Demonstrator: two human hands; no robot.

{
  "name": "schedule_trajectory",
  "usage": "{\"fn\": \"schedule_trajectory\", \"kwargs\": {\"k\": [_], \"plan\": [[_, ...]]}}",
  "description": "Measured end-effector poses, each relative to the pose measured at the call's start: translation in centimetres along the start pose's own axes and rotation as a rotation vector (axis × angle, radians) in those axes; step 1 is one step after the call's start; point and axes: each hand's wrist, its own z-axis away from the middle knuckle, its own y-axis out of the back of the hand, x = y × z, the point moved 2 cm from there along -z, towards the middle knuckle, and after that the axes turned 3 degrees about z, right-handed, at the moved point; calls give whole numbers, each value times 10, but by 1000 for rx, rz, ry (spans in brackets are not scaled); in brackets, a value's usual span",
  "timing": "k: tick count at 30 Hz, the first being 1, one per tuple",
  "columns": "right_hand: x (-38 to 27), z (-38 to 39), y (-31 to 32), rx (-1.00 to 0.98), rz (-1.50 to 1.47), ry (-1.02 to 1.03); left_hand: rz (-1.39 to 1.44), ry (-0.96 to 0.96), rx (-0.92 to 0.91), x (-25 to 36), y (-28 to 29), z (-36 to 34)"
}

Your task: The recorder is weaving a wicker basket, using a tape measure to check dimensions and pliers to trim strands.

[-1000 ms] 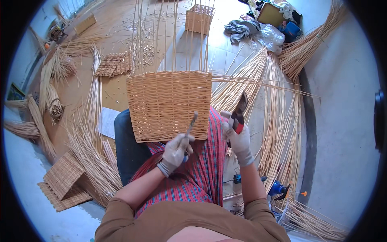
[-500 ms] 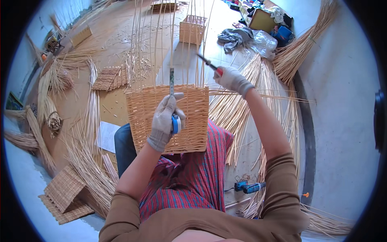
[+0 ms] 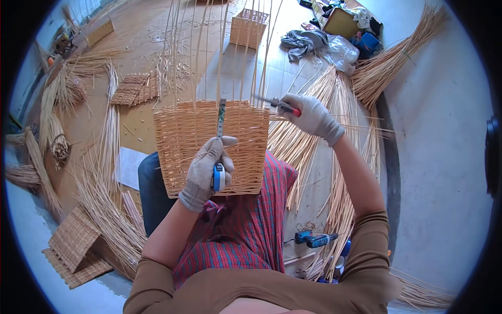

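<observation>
A woven wicker basket [image 3: 246,141] leans on my lap, with long unwoven stakes [image 3: 201,63] rising from its upper edge. My left hand [image 3: 205,165], in a pale work glove, is closed on a blue-and-white tape measure [image 3: 219,178]. The tape's blade [image 3: 220,118] stands upright against the basket's near wall, and its tip is about level with the woven edge. Beyond the basket's upper right corner, my gloved right hand [image 3: 309,115] grips a red-handled tool with a slim dark blade [image 3: 280,104]. That blade points left toward the stakes.
Long reed bundles [image 3: 308,141] spread over the floor at right, and more [image 3: 104,209] lie at left. A smaller wicker basket [image 3: 249,29] stands ahead. Woven panels [image 3: 76,238] are at lower left. A blue power drill [image 3: 320,240] lies at lower right beside the wall.
The tape's tip has come down from above the basket's edge to about level with it. My right hand has moved lower and slightly right, bringing the red-handled tool nearer the basket's corner.
</observation>
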Motion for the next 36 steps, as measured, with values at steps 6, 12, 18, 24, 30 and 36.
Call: {"fn": "schedule_trajectory", "kwargs": {"k": [6, 12, 18, 24, 30, 36], "plan": [[1, 4, -8, 25, 159, -46, -132, -104, -76, 0, -33, -17], [8, 1, -6, -19, -7, -158, -133, -72, -78, -4, -38, -88], [9, 7, 1, -27, -24, -168, -243, -45, -59, -16, -43, -114], [4, 9, 0, -68, -8, -128, -922, -436, -70, -36, -24, -150], [-1, 25, 1, 101, 43, -84, -639, -290, -173, -22, -31, -137], [-9, 81, -8, 462, -168, -78, -107, -208, -31, -25, -16, -55]]}}
